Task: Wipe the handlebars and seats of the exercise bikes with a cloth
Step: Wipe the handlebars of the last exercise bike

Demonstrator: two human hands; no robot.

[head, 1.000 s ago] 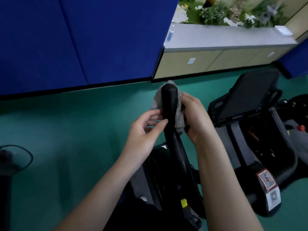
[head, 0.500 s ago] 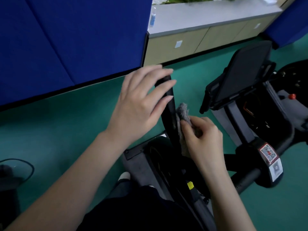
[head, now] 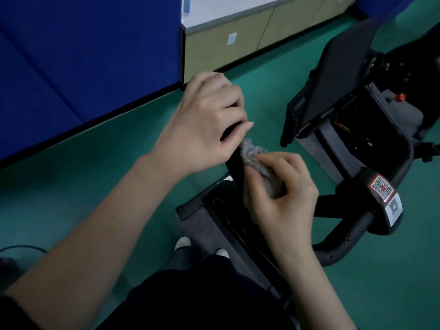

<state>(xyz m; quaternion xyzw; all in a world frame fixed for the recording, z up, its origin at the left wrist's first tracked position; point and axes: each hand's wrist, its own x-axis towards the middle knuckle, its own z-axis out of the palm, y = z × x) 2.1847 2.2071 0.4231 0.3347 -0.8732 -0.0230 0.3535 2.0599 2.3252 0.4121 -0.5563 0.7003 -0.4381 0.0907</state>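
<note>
A black upright handlebar (head: pixel 234 160) of the exercise bike rises in the middle of the view. My left hand (head: pixel 204 122) grips its top end, fingers curled round it. Just below, my right hand (head: pixel 283 189) pinches a grey fuzzy cloth (head: pixel 256 158) and presses it against the bar's right side. The bar's tip is hidden under my left hand. The bike's dark body (head: pixel 228 225) lies below my hands.
To the right sits the bike's black console (head: pixel 342 75) and its curved front bar with QR stickers (head: pixel 383 194). A blue padded wall (head: pixel 83 55) and beige cabinets (head: pixel 238 36) stand behind on the green floor (head: pixel 83 186). My feet (head: pixel 183 241) stand beside the bike base.
My left hand went from beside the bar to gripping its top. My right hand slid the cloth down the bar from the tip. The view tilted downward.
</note>
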